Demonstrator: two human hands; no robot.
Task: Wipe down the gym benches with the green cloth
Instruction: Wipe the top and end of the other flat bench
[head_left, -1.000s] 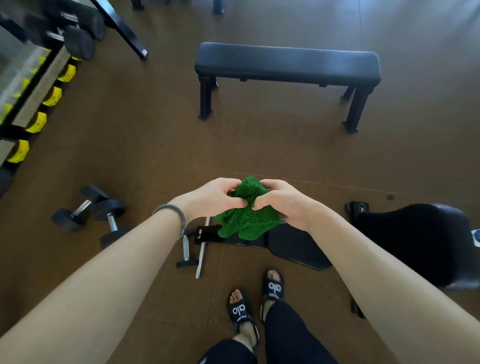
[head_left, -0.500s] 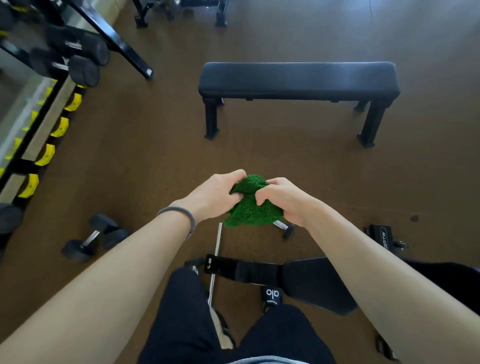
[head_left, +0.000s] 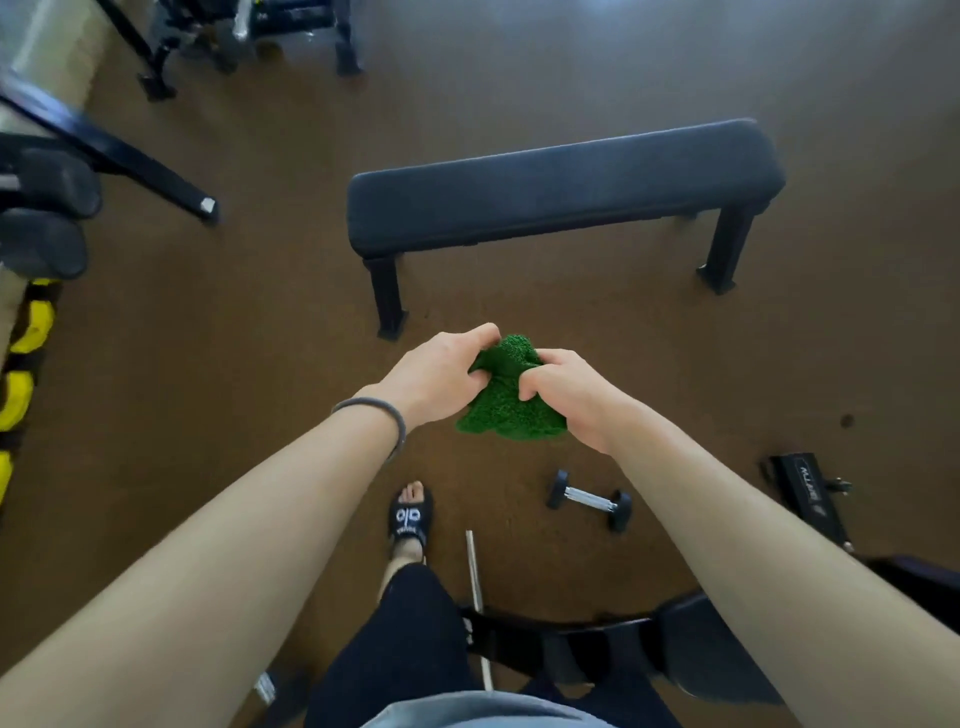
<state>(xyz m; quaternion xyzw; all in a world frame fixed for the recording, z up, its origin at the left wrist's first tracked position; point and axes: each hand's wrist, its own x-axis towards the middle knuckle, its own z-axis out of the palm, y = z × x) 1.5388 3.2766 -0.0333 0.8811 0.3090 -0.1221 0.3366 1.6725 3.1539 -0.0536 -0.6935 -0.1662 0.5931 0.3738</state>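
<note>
Green cloth (head_left: 511, 402): bunched into a crumpled wad, held in the air between both hands above the brown floor (head_left: 260, 338), in front of the person and short of the flat bench.
Left hand (head_left: 436, 376): fingers curled into the upper left side of the cloth, clenched on it; a grey band (head_left: 387, 413) circles the wrist.
Right hand (head_left: 569, 395): gripping the right side of the cloth, fingertips pressed into its folds, thumb side toward the left hand.
Flat bench (head_left: 566, 182): dark padded top on black legs, standing crosswise on the floor beyond the hands, apart from the cloth.
Small dumbbell (head_left: 589, 500): lying on the floor below the right forearm, black ends with a metal handle.
Foot in black sandal (head_left: 410, 519): planted on the floor below the left forearm, white lettering on the strap.
Metal bar (head_left: 475, 577): thin, lying on the floor just right of the leg in dark trousers.
Second bench (head_left: 649, 649): black pad and frame low at the bottom right, partly hidden by the right arm.
Weight rack (head_left: 36, 218): at the left edge, dark dumbbell ends with yellow pieces below.
</note>
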